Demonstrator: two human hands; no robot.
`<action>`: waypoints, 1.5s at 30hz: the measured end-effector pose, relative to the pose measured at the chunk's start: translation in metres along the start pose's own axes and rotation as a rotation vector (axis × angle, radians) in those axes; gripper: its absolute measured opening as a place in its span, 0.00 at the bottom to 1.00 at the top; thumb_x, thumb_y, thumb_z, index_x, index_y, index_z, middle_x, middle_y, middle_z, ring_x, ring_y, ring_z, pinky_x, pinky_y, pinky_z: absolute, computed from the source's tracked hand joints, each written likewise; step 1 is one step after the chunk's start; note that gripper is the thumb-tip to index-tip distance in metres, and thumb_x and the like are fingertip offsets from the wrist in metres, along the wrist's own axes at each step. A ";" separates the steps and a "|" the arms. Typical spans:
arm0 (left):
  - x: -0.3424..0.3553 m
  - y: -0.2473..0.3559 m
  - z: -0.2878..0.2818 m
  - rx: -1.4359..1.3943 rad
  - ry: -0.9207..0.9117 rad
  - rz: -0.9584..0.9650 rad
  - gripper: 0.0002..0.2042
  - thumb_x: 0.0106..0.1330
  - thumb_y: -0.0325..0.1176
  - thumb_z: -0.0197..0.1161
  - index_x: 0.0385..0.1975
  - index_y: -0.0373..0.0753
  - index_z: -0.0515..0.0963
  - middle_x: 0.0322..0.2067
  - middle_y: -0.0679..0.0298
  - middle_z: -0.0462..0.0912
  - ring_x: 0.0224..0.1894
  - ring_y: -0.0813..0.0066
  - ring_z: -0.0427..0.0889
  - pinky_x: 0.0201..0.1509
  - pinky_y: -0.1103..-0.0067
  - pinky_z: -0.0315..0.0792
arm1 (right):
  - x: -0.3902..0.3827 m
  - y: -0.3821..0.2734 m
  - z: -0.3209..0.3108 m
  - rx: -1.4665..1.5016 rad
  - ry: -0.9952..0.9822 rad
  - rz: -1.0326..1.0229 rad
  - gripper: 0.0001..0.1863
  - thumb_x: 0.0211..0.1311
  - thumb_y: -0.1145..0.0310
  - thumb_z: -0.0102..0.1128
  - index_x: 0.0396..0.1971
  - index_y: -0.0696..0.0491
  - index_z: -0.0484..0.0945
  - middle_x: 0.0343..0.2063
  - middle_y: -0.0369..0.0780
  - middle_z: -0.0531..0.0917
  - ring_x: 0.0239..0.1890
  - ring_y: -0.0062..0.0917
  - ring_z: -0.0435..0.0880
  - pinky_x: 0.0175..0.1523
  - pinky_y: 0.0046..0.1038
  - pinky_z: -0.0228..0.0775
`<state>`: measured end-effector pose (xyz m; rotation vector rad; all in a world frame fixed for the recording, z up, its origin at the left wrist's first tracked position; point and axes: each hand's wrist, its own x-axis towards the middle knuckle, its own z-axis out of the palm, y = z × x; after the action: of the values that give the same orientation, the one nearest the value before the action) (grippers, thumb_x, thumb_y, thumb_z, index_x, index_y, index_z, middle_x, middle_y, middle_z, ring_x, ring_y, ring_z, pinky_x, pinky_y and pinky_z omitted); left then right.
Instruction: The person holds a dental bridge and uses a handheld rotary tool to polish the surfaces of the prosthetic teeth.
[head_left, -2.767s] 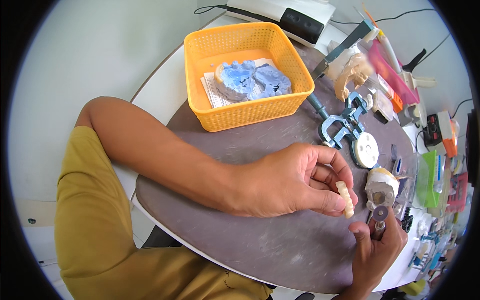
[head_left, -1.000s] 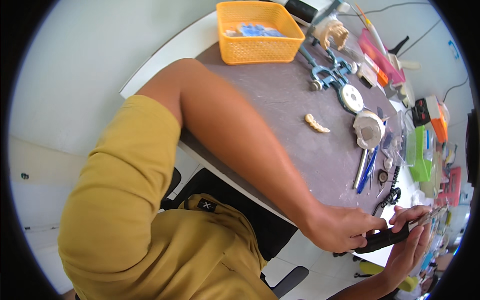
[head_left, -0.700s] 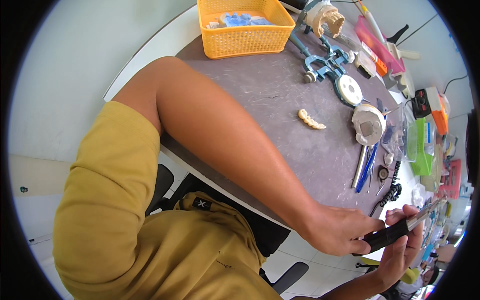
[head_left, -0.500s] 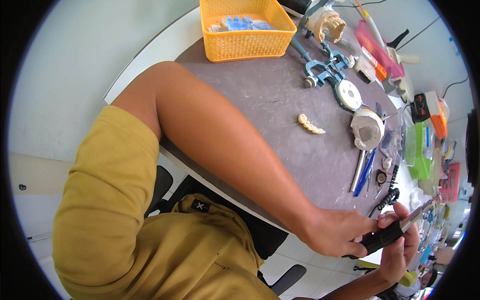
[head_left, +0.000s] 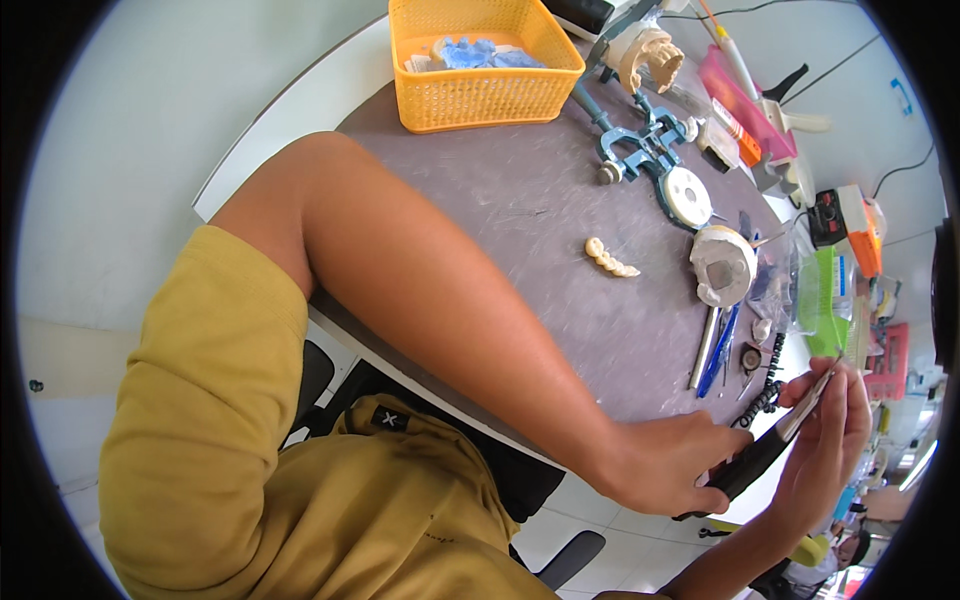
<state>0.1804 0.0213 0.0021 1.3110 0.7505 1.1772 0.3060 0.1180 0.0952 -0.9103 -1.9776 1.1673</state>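
Note:
My left hand point(head_left: 665, 462) is wrapped round the black body of a rotary handpiece point(head_left: 752, 462) with a silver front end. At that silver end, my right hand point(head_left: 828, 428) has its fingertips pinched about the thin tip; the tip itself is too small to make out. Both hands are beyond the right edge of the bench. A row of cream-coloured false teeth point(head_left: 610, 260) lies on the brown bench top point(head_left: 480, 190), apart from both hands. Close by rests a whitish plaster dental model point(head_left: 722, 272).
A yellow basket point(head_left: 480, 105) with blue pieces stands at the far side. A blue-grey articulator point(head_left: 640, 145) lies beside it, near another dental model point(head_left: 652, 60). Slim tools point(head_left: 722, 350) and a coiled black cord point(head_left: 770, 385) are near the right edge, by a green tray point(head_left: 828, 310).
My right hand has shifted up and outward along the handpiece, its fingers now straighter and at the silver tip. My left hand keeps its grip. The view has shifted slightly.

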 end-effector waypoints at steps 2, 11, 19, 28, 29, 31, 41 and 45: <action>-0.006 -0.001 -0.006 0.018 -0.009 -0.025 0.18 0.58 0.33 0.66 0.39 0.25 0.71 0.27 0.46 0.80 0.33 0.48 0.82 0.40 0.64 0.74 | 0.019 0.009 0.016 0.211 -0.061 -0.048 0.12 0.71 0.67 0.49 0.40 0.62 0.75 0.33 0.42 0.80 0.29 0.21 0.80 0.34 0.23 0.74; -0.003 -0.011 0.005 0.050 -0.047 0.187 0.15 0.59 0.26 0.64 0.42 0.30 0.67 0.19 0.52 0.77 0.25 0.48 0.79 0.32 0.65 0.70 | 0.040 0.018 0.049 -0.535 -0.391 -0.141 0.03 0.56 0.75 0.64 0.26 0.59 0.80 0.22 0.35 0.79 0.21 0.15 0.72 0.25 0.21 0.63; -0.006 -0.011 -0.001 0.020 -0.048 0.181 0.16 0.60 0.26 0.63 0.43 0.30 0.65 0.18 0.50 0.76 0.25 0.43 0.76 0.31 0.62 0.68 | 0.033 0.024 0.051 -0.873 -0.245 -0.259 0.03 0.53 0.76 0.66 0.26 0.58 0.80 0.20 0.40 0.77 0.19 0.27 0.75 0.26 0.28 0.64; -0.008 -0.011 0.000 0.072 -0.004 0.193 0.17 0.61 0.28 0.63 0.45 0.29 0.66 0.18 0.49 0.76 0.24 0.45 0.77 0.30 0.64 0.69 | 0.034 0.032 0.049 -0.939 -0.185 -0.260 0.02 0.52 0.78 0.64 0.26 0.59 0.80 0.22 0.39 0.75 0.20 0.25 0.74 0.28 0.28 0.64; -0.007 -0.010 -0.002 0.081 -0.014 0.187 0.17 0.62 0.28 0.63 0.45 0.29 0.66 0.18 0.49 0.77 0.23 0.45 0.77 0.30 0.64 0.69 | 0.035 0.036 0.050 -0.965 -0.193 -0.264 0.02 0.52 0.77 0.64 0.26 0.59 0.80 0.22 0.40 0.75 0.21 0.26 0.74 0.29 0.28 0.65; -0.006 -0.005 -0.002 0.082 -0.041 0.177 0.16 0.62 0.29 0.62 0.44 0.28 0.66 0.18 0.49 0.77 0.23 0.46 0.77 0.29 0.65 0.69 | 0.033 0.035 0.047 -1.042 -0.195 -0.269 0.03 0.52 0.77 0.65 0.26 0.58 0.80 0.22 0.40 0.75 0.21 0.26 0.74 0.30 0.29 0.65; -0.004 -0.005 -0.003 0.035 -0.069 0.056 0.15 0.64 0.32 0.62 0.39 0.29 0.67 0.19 0.52 0.77 0.23 0.51 0.79 0.30 0.68 0.71 | 0.029 -0.001 0.018 -0.029 -0.003 -0.118 0.12 0.58 0.77 0.60 0.42 0.62 0.74 0.24 0.38 0.79 0.24 0.17 0.78 0.27 0.16 0.69; -0.004 -0.006 -0.003 -0.021 -0.073 0.037 0.18 0.60 0.32 0.64 0.43 0.26 0.68 0.19 0.48 0.77 0.25 0.46 0.79 0.29 0.62 0.70 | 0.021 -0.010 0.012 0.041 -0.086 -0.140 0.15 0.59 0.77 0.59 0.46 0.62 0.74 0.25 0.38 0.78 0.26 0.20 0.80 0.26 0.18 0.74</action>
<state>0.1774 0.0194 -0.0050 1.3480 0.6621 1.1570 0.2823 0.1260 0.1033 -0.6993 -2.0427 1.1801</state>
